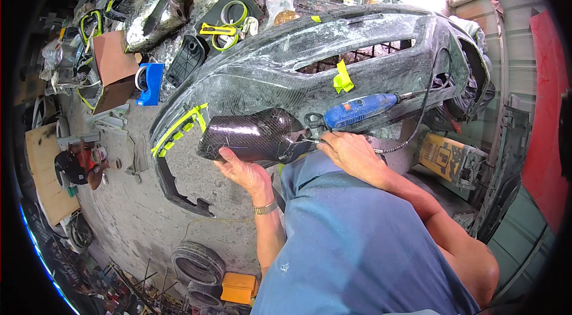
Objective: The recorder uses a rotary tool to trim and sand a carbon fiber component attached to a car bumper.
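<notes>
Left hand (pixel 243 173) had a glossy black shell (pixel 247 133) gripped by its near edge, thumb on top. Right hand (pixel 353 157) was curled around the end of a black cable (pixel 411 141), right by the shell's right end. Just beyond that hand sat a blue power tool (pixel 360 110), with a big dusty car bumper (pixel 262 79) stretching past both hands.

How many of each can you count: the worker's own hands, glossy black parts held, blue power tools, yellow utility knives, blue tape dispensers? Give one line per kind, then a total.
Left hand and right hand: 2
Glossy black part: 1
Blue power tool: 1
Yellow utility knife: 1
Blue tape dispenser: 1
Total: 6
</notes>
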Demonstrator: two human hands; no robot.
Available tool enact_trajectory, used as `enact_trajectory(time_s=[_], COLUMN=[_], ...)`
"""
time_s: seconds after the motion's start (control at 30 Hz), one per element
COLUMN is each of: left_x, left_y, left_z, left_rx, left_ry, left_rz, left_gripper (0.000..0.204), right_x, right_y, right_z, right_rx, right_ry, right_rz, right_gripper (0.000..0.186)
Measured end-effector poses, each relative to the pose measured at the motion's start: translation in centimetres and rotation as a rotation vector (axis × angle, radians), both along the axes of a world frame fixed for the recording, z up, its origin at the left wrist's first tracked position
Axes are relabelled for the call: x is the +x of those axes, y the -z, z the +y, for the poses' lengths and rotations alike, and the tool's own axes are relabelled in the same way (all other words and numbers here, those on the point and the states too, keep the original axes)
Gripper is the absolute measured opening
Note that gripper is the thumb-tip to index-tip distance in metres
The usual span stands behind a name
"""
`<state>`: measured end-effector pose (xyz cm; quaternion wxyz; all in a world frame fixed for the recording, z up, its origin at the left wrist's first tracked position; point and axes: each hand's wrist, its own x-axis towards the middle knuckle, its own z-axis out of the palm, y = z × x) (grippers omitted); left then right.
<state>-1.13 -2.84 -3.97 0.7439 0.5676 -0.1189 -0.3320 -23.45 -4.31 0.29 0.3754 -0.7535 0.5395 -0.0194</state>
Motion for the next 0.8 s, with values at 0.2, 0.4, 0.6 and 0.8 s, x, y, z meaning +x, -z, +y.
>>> enact_trajectory(time_s=[0.2,0.4,0.6,0.8], left_x=[0.1,-0.3,-1.2,-1.7], left_y=[0.3,-0.1,-1.1,-1.2], left_z=[0.2,0.1,0.4,0.9], left_rx=[0.006,-0.006,0.001,0.011], left_ry=[0.0,-0.011,-0.019,-0.036], left_rz=[-0.02,0.0,-0.057,-0.053], left_gripper=[0.058,0.058,0.056,0.05], right_x=[0.1,-0.2,-0.4,-0.2], right_y=[0.1,0.1,-0.8,-0.9], right_z=[0.1,0.2,0.2,-0.1], right_rx=[0.033,0.068,0.069,0.119], right_ry=[0.025,0.052,0.043,0.006], right_rz=[-0.007,0.031,0.039,0.107], right_gripper=[0.029,0.031,0.032,0.032])
